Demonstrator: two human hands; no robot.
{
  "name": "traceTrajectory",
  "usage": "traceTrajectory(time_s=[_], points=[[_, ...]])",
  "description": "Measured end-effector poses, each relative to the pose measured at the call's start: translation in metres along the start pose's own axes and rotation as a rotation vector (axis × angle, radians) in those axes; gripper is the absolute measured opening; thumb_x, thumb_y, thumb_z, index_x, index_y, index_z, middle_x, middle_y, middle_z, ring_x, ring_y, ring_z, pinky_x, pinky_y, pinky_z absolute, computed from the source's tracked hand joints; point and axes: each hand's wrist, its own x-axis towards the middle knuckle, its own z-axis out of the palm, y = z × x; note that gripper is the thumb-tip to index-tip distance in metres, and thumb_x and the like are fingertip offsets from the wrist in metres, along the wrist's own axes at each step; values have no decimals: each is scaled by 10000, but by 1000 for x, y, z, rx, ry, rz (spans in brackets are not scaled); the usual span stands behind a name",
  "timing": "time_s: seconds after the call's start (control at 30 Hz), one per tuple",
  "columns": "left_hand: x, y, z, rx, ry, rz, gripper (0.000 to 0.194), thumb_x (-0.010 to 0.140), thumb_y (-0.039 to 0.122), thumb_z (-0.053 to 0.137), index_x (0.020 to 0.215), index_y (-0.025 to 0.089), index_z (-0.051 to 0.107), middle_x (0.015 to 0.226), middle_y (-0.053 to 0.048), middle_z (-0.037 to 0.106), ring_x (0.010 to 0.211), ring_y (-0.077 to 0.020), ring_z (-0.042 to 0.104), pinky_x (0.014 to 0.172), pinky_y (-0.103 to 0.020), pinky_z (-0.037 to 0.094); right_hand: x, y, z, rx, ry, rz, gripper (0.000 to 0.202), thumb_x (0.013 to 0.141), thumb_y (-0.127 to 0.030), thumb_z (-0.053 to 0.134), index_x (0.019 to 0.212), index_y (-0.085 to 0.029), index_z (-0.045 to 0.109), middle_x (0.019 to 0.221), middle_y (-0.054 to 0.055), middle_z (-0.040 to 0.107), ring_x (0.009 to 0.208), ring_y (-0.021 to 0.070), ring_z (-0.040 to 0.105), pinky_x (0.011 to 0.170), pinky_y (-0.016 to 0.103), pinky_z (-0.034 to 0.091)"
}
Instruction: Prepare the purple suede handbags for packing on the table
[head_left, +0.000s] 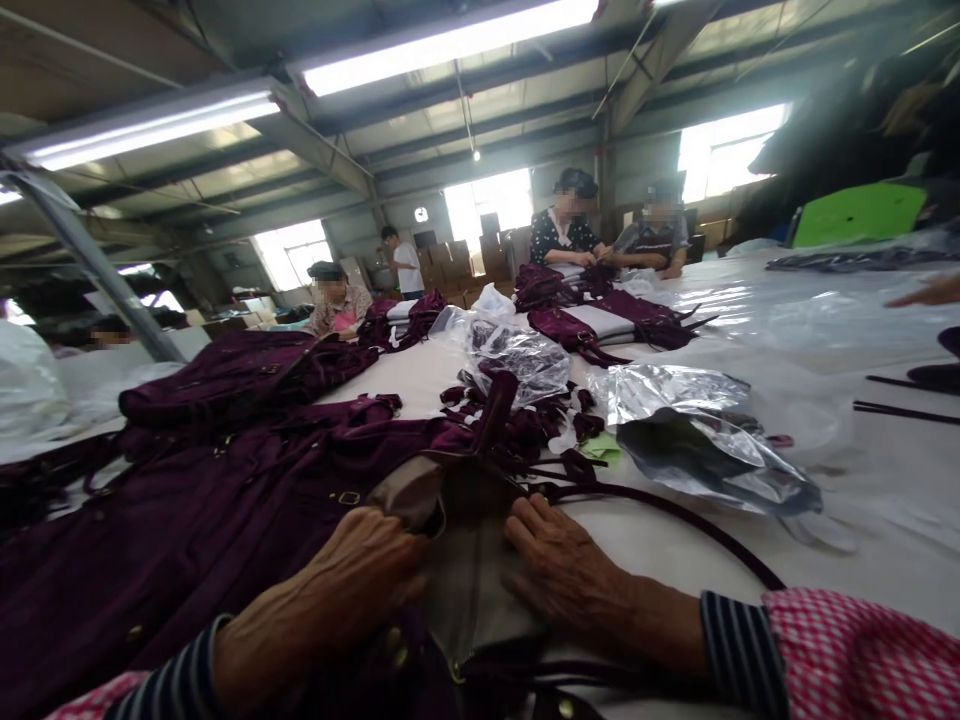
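A dark purple bag [375, 660] lies in front of me, its zippered mouth pulled wide. Inside shows a grey-brown lining [476, 590]. My left hand [356, 565] is closed on the left edge of the opening, with a fold of lining bunched at its fingers. On the opposite edge, my right hand [562, 560] is curled over the rim, its thumb side blurred inside the mouth. A long purple strap [697, 525] arcs out to the right past my right wrist.
More purple bags [225, 385] are piled on the left. Clear plastic wrapping [517, 350], silvery plastic bags [720, 460] and purple straps lie on the white table [862, 540] ahead. Co-workers [566, 230] sit across it. Another person's hand [930, 292] reaches in at right.
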Motion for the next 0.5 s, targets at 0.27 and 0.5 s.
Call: traceTrajectory(time_s=[0.27,0.5], points=[[25,17,16,-196,80,120,32,977,254,594,991,273,614,1083,15,641,1108,-206,504,979,-378,379,35,-2,-10,-73,-143,-112,166,910,-95,510,1050,-164,565,978,80,644,838,214,596,714,328,485],[24,17,59,-86,337,49,63,919,292,651,964,252,669,1083,-31,687,1283,-291,455,1083,-503,340,80,-14,5,-134,-236,-188,183,954,-59,452,984,-116,623,939,138,691,742,205,651,557,280,422]])
